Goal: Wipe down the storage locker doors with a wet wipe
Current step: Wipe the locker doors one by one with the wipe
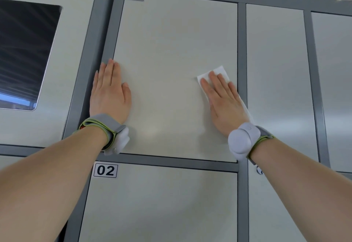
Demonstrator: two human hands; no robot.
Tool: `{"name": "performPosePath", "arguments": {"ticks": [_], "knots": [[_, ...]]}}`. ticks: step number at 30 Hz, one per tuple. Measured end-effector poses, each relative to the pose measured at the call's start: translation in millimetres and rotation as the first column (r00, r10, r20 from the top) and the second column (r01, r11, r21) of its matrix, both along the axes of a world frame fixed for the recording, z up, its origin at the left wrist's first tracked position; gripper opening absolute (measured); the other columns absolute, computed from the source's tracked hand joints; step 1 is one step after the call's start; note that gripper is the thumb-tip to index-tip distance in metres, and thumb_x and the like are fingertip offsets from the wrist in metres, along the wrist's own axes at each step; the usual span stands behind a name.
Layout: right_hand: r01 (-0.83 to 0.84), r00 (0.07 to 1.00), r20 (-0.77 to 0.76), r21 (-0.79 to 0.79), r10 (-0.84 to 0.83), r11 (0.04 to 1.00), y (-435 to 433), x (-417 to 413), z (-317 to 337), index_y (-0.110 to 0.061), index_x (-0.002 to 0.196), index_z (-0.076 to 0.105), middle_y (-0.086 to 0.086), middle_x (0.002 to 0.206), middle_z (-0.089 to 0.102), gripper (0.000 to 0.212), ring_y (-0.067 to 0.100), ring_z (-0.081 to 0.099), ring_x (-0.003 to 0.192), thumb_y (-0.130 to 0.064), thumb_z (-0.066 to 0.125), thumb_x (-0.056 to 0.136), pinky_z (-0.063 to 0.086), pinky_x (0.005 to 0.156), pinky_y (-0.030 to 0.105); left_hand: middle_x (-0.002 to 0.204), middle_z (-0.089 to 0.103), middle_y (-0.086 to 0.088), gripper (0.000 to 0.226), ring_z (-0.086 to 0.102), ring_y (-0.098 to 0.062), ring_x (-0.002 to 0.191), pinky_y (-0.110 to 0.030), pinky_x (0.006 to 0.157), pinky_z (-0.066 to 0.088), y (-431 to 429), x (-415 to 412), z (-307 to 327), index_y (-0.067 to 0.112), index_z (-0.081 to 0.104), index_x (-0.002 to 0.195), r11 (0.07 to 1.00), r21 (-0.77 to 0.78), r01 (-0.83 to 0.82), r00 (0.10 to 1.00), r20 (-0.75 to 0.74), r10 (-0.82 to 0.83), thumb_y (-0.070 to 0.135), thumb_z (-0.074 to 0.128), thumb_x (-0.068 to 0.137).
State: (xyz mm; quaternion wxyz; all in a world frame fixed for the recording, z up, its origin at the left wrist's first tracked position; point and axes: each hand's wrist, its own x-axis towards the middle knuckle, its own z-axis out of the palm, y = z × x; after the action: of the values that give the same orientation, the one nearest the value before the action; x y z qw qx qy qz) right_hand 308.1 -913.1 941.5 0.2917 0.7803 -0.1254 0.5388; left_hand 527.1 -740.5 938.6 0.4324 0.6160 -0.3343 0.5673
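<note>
The pale locker door numbered 01 (171, 51) fills the middle of the view inside a grey frame. My right hand (222, 101) lies flat with straight fingers on a white wet wipe (221, 71), pressing it against the right side of that door near its edge. Most of the wipe is hidden under the palm; a corner sticks out above the fingertips. My left hand (109, 93) rests flat on the door's left edge, fingers straight and together, partly over the grey frame. Both wrists carry grey bands with white pods.
Door 02 (162, 203) sits directly below. A panel marked 21 with a dark screen (24, 51) stands at the left. More unnumbered doors (276, 70) run to the right, and a small round lock (259, 170) shows beside my right forearm. A slatted ceiling is above.
</note>
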Motion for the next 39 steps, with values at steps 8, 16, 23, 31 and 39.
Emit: {"name": "performPosePath", "arguments": {"ticks": [8,16,23,31,39], "knots": [[-0.018,0.999,-0.051,-0.064,0.015,0.998,-11,-10,-16,-0.017,0.149,0.024,0.004,0.157,0.015,0.063,0.017,0.005,0.145,0.003,0.038,0.091,-0.009,0.115,0.023,0.157,0.014,-0.012,0.053,0.008,-0.026,0.146,-0.031,0.118,0.001,1,0,0,0.0,0.017,0.149,1.0,-0.007,0.007,1.0,0.007,-0.007,0.014,0.033,0.099],[0.037,0.987,0.15,0.122,-0.056,0.992,-4,-9,7,-0.021,0.151,0.011,0.0,0.159,0.001,0.06,0.018,-0.006,0.146,0.0,0.028,0.097,-0.012,0.112,0.025,0.156,0.016,-0.016,0.057,0.01,-0.03,0.145,-0.034,0.118,0.002,2,1,-1,-0.002,0.019,0.147,1.0,0.012,0.026,0.999,0.028,-0.027,0.018,0.029,0.095],[0.011,0.997,0.077,0.098,-0.019,0.995,-4,-8,-31,-0.02,0.15,0.014,0.001,0.158,0.005,0.056,0.016,-0.004,0.145,-0.01,0.022,0.095,-0.018,0.111,0.018,0.156,0.016,-0.016,0.064,0.009,-0.03,0.145,-0.032,0.118,0.0,5,2,-4,-0.003,0.019,0.147,0.998,0.044,0.045,0.998,0.044,-0.047,0.025,0.021,0.09],[0.021,0.998,-0.06,0.039,-0.019,0.999,-5,-11,-40,-0.019,0.15,0.018,0.0,0.156,0.01,0.056,0.016,0.002,0.145,-0.02,0.017,0.093,-0.008,0.115,0.023,0.155,0.017,-0.018,0.061,0.01,-0.032,0.145,-0.034,0.118,0.001,8,2,-7,-0.006,0.022,0.145,0.996,0.06,0.066,0.995,0.068,-0.07,0.022,0.024,0.09],[0.006,0.982,0.183,0.243,-0.052,0.97,18,19,0,-0.02,0.151,0.012,0.003,0.159,0.0,0.06,0.019,-0.006,0.146,0.001,0.028,0.097,-0.01,0.113,0.026,0.157,0.004,-0.017,0.059,-0.002,-0.028,0.146,-0.029,0.117,-0.007,21,8,-10,-0.004,0.008,0.148,0.98,0.199,-0.01,0.994,0.106,-0.012,0.019,0.033,0.099]]}}
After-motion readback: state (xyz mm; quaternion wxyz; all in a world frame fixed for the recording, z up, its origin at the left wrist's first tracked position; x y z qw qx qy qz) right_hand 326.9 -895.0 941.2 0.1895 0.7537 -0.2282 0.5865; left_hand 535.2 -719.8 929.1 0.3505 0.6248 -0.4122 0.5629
